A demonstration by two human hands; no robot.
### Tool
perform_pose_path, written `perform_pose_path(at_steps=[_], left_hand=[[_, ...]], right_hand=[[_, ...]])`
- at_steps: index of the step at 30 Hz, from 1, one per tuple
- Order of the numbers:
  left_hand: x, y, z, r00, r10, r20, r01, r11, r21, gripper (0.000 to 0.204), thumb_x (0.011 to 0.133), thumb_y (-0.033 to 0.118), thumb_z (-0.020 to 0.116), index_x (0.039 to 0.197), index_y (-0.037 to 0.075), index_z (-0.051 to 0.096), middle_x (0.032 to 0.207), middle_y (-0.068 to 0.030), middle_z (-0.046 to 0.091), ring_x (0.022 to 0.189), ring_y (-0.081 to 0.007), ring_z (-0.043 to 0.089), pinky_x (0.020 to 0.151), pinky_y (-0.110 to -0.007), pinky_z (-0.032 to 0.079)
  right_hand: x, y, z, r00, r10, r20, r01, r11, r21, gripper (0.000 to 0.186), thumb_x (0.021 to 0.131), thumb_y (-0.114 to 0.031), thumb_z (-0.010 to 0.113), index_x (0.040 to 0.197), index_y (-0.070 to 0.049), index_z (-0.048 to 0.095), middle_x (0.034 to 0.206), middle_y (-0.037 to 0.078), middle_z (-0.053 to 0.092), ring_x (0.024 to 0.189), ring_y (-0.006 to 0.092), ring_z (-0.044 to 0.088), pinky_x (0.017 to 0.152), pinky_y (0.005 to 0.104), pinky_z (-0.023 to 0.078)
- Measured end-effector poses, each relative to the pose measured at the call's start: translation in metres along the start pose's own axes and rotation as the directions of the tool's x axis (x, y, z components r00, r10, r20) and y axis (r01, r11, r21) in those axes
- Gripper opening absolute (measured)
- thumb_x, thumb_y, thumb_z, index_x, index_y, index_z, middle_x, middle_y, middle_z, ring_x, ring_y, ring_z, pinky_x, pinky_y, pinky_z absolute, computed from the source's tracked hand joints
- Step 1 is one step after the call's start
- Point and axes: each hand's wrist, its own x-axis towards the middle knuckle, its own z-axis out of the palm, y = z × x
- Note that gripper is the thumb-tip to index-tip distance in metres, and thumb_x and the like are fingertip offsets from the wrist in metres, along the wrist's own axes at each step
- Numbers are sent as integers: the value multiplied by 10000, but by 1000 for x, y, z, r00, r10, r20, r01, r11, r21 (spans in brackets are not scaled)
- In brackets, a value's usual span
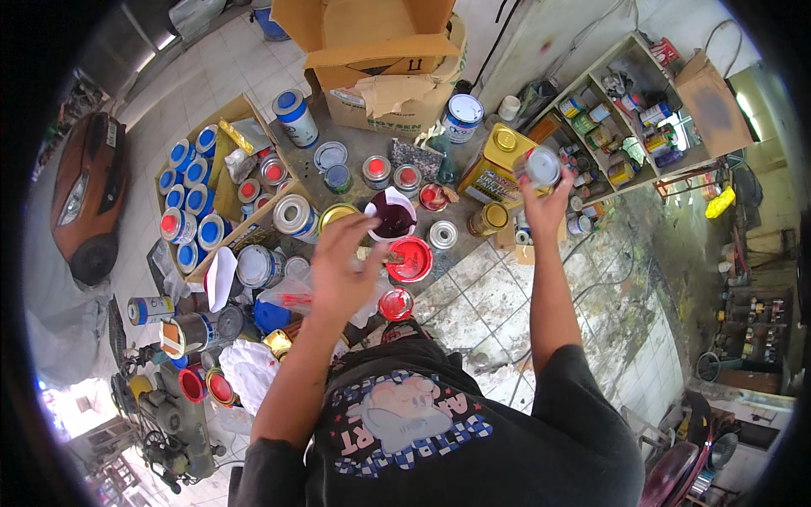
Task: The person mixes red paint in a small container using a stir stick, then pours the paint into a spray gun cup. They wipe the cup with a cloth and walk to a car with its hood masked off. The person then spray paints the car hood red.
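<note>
My right hand (547, 203) is raised at the right, its fingers closed round a small metal can (541, 166) beside the yellow rectangular tin (498, 162). My left hand (345, 269) hovers over the near side of the table, fingers apart and somewhat blurred, with nothing visible in them. Just beyond its fingertips stands a white container of dark maroon paint (394, 221). Next to it is an open can of bright red paint (410, 260), with what looks like a brush (377, 254) across its rim. A smaller red-topped can (395, 304) sits nearer to me.
A carton of blue-lidded cans (245, 221) stands at the left, and a big cardboard box (384, 61) at the back. Several small cans crowd the tabletop. Shelves of cans (621, 127) are at the right, above a paint-stained tile floor (498, 296). White cloth (250, 372) lies lower left.
</note>
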Motion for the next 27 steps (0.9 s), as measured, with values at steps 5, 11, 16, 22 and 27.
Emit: perform_pose_path(at_steps=[5, 11, 16, 22, 27], left_hand=[[-38, -25, -10, 879, -458, 130, 449, 888, 97, 410, 855, 130, 816, 1225, 2, 693, 1171, -184, 705, 948, -274, 717, 820, -405, 566], [-56, -59, 41, 788, -593, 164, 598, 801, 23, 289, 866, 97, 769, 1132, 11, 696, 1001, -198, 713, 881, -317, 720, 780, -420, 567], [-29, -31, 37, 953, -151, 263, 140, 988, 61, 243, 873, -20, 651, 1107, 22, 700, 1012, -190, 705, 907, -388, 695, 797, -451, 566], [-3, -14, 37, 958, -76, 275, 135, 970, -202, 355, 907, -19, 647, 1252, 45, 700, 1098, -174, 726, 934, -342, 716, 842, -415, 579], [-23, -36, -2, 939, -265, 220, 314, 922, -227, 352, 918, 13, 674, 1270, 34, 689, 1159, -186, 726, 969, -326, 736, 833, -393, 584]], right_hand=[[25, 41, 19, 995, 70, -74, -85, 970, -229, 858, 750, -333, 906, 1414, 9, 485, 1271, 264, 622, 1250, 460, 555, 1086, 537, 426], [-37, -19, 31, 947, -168, -273, 34, 899, -436, 722, 822, -234, 861, 1416, 0, 523, 1269, 262, 628, 1223, 451, 567, 1061, 527, 447], [-141, -113, 40, 543, -34, 839, -116, 986, 116, 608, 765, -172, 869, 1313, -83, 622, 1251, 206, 647, 1063, 394, 681, 909, 459, 559], [-137, -81, 58, 608, -10, 794, 86, 995, -53, 325, 891, -254, 760, 1152, -68, 705, 778, 187, 718, 676, 360, 714, 647, 463, 574], [-144, -54, 49, 681, 176, 711, -206, 977, -45, 229, 938, -142, 707, 1141, -37, 710, 673, 115, 690, 549, 191, 658, 550, 340, 542]])
